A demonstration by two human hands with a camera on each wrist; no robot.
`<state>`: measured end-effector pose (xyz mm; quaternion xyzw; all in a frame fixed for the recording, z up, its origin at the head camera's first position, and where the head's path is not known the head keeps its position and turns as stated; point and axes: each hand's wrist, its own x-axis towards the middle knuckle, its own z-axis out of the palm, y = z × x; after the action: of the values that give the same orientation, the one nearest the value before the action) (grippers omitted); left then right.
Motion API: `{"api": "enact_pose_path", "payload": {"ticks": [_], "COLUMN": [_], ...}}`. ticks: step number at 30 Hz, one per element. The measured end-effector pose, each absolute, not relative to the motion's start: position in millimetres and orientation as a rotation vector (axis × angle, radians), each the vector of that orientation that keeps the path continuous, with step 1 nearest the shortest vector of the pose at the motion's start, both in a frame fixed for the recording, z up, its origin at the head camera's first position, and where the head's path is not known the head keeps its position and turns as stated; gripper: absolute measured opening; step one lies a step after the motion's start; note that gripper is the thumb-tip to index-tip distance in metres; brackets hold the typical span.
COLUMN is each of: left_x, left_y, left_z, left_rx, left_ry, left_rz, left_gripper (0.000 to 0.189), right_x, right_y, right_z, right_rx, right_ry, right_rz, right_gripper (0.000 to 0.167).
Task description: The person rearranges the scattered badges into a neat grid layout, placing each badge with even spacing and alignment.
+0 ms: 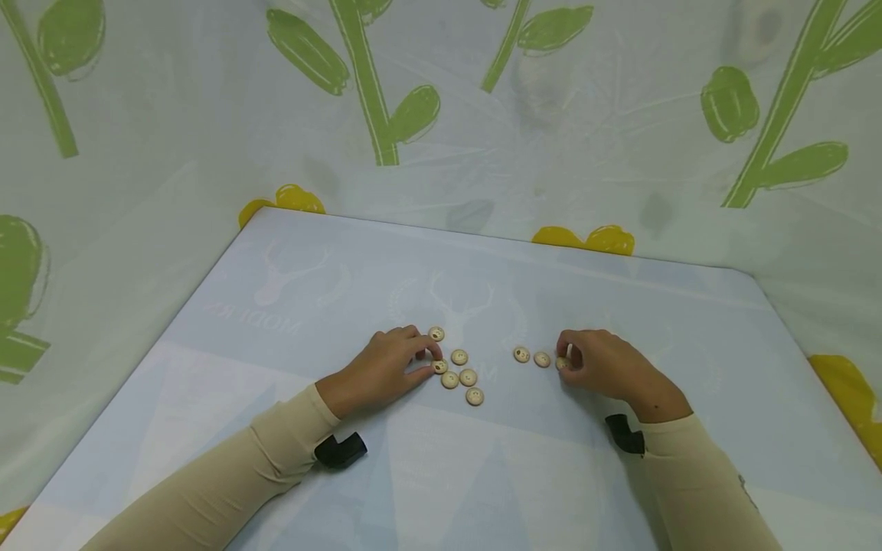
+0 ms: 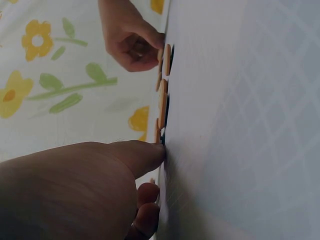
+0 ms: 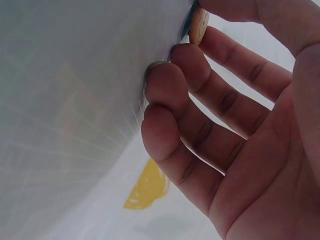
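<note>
Presumably because it is thin, one button (image 1: 563,363) is pinched at the rim by curled finger and thumb of the right hand (image 1: 616,369), right of the button cluster (image 1: 468,377); another button (image 1: 439,367), at the cluster's left side, is likewise pinched by the left hand (image 1: 382,368).

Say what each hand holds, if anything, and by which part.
Right hand pinches a wooden disc by its rim; left hand is at another disc, hold unclear.
</note>
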<state>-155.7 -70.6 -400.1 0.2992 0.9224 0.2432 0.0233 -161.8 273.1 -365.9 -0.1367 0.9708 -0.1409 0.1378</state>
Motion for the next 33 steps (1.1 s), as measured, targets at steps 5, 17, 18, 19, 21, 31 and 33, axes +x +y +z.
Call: {"api": "enact_pose_path", "payload": {"ticks": [5, 17, 18, 19, 21, 31, 33], "left_x": [-155.1, -156.5, -156.4, -156.3, -156.1, -156.5, -156.5], "left_y": [-71.3, -70.5, -70.4, -70.4, -70.3, -70.2, -70.2], "left_z": [-401.1, -403.7, -403.6, -403.5, -403.3, -402.3, -402.1], "left_rx": [0.925, 0.877, 0.874, 0.872, 0.873, 0.900, 0.897], "left_ry": [2.855, 2.844, 2.843, 2.844, 2.845, 2.854, 2.854], "left_rz": [0.747, 0.750, 0.753, 0.754, 0.756, 0.750, 0.748], "left_gripper": [0.015, 0.016, 0.015, 0.015, 0.015, 0.015, 0.015], "right_x": [-160.5, -161.3, -161.3, -161.4, -161.5, -161.9, -161.9], "right_y": [273.1, 273.4, 273.5, 273.6, 274.0, 273.1, 270.8], "right_z": [-366.1, -368.2, -368.0, -367.7, -366.9, -361.8, -359.8], "right_rx": [-0.414, -0.402, -0.405, -0.404, -0.402, -0.387, -0.368], "right_ry": [2.803, 2.807, 2.807, 2.804, 2.796, 2.789, 2.789], "right_rz": [-0.431, -0.429, -0.431, -0.435, -0.444, -0.462, -0.452], "right_gripper": [0.009, 0.010, 0.010, 0.010, 0.011, 0.015, 0.016]}}
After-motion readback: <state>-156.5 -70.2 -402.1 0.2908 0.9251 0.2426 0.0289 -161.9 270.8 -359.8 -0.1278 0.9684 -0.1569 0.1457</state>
